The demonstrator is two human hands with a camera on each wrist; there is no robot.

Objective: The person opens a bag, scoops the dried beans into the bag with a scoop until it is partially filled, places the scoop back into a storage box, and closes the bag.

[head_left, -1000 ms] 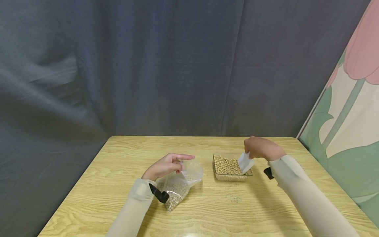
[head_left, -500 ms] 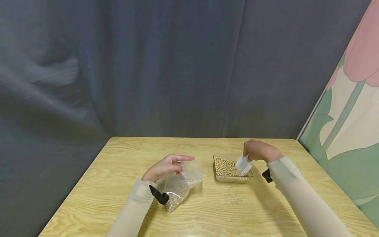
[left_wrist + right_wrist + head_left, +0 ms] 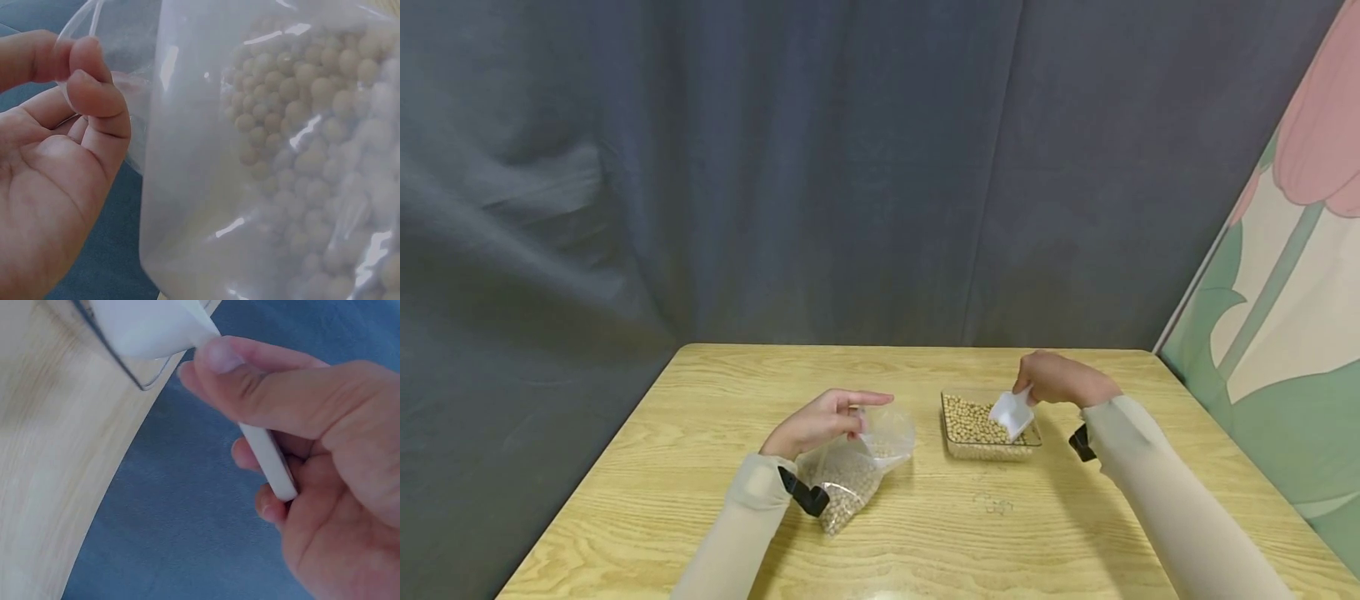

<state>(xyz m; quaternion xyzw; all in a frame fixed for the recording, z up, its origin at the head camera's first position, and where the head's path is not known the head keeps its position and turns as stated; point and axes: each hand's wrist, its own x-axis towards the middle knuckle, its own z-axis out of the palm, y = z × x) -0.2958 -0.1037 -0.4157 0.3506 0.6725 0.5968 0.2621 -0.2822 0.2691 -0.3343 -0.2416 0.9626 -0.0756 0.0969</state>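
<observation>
My left hand [image 3: 816,423] pinches the rim of a clear plastic bag [image 3: 891,429] between thumb and curled fingers, its mouth spread toward the right. Round beige beans [image 3: 312,106] fill the lower part of the bag, which rests on the table. My right hand [image 3: 1060,379] grips the handle of a white scoop [image 3: 1013,412], thumb along the top, as the right wrist view shows. The scoop's bowl dips into a clear rectangular container [image 3: 992,454] of yellow soybeans [image 3: 973,419], with some beans at its lip.
Both the bag and the container stand on a wood-grain table [image 3: 737,375]. Small faint marks or bits [image 3: 996,505] lie in front of the container. A dark curtain [image 3: 850,167] hangs behind the table, and a flower-patterned panel [image 3: 1285,292] rises at the right.
The right hand has tilted the scoop over in the soybeans and drawn it slightly left; its bowl now faces up more. The left hand and the bag have stayed in place.
</observation>
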